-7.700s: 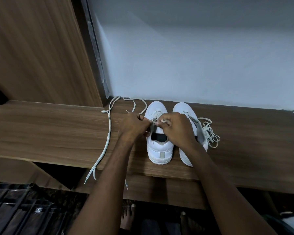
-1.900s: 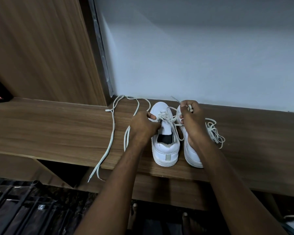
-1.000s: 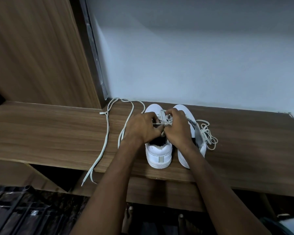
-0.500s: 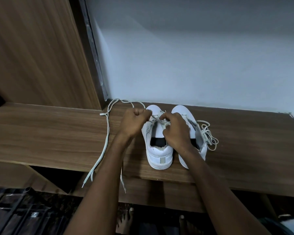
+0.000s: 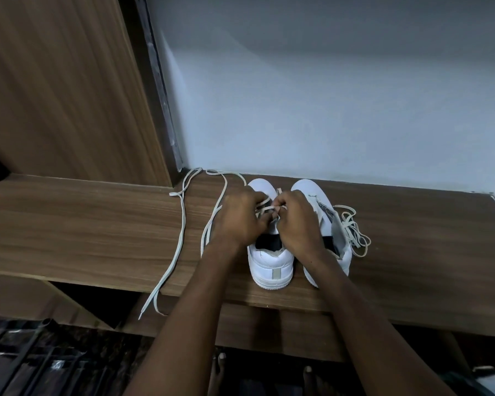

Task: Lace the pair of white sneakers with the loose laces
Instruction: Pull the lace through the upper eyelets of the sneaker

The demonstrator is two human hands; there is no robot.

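Two white sneakers stand side by side on the wooden shelf, heels toward me. Over the left sneaker both hands work close together. My left hand grips a strand of its white lace. My right hand pinches the same lace at the eyelets, which the fingers hide. The lace's long free part runs left across the shelf and hangs over the front edge. The right sneaker lies partly behind my right wrist, with a bunched loose lace beside it.
A wooden side panel rises at the left and a pale wall stands behind the shoes. A dark grille lies below the shelf at lower left. My bare toes show on the floor under the shelf edge.
My hands have drawn together again over the left sneaker's eyelets. The left hand came back right from its pull, and the lace strand between them is shorter.
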